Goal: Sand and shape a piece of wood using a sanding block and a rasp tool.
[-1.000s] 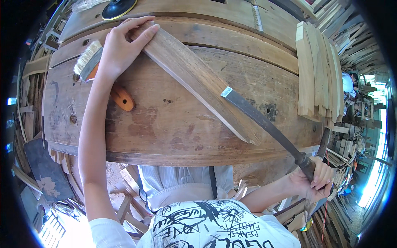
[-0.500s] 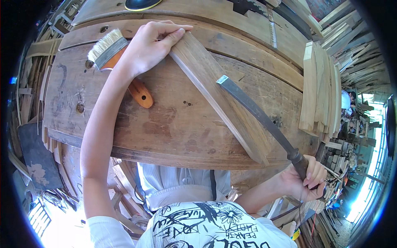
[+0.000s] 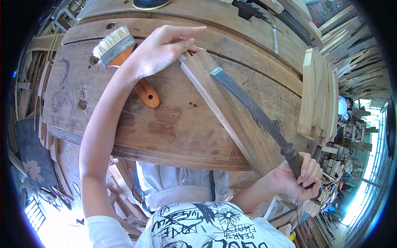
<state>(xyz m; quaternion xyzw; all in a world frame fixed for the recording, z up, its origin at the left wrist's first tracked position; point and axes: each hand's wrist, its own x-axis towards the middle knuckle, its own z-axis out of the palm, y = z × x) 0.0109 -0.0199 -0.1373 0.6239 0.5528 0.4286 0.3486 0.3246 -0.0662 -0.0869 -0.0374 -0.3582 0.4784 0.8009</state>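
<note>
My right hand [image 3: 301,175] is wrapped round the handle of a long, slightly curved chisel [image 3: 252,108]. Its bright, squared tip lies over the far part of a wooden board [image 3: 229,105], though I cannot tell whether it touches. The board slants across the workbench [image 3: 165,124], its near end reaching the front edge. At the far end my left hand [image 3: 165,51] grips the board, forefinger stretched out past it and the other fingertips against the wood. Beside my left wrist lies a wide brush [image 3: 117,48] with pale bristles and an orange handle, partly behind the forearm.
A stack of pale wooden slats [image 3: 316,93] stands at the bench's right end. A handsaw [image 3: 253,11] and a dark round object with a yellow rim [image 3: 151,3] lie at the back. More timber is piled beyond on the right, near a distant person [image 3: 343,106].
The board's far end has come slightly nearer and to the right, and my left hand has moved right with it. The chisel and my right hand have shifted slightly up and left.
</note>
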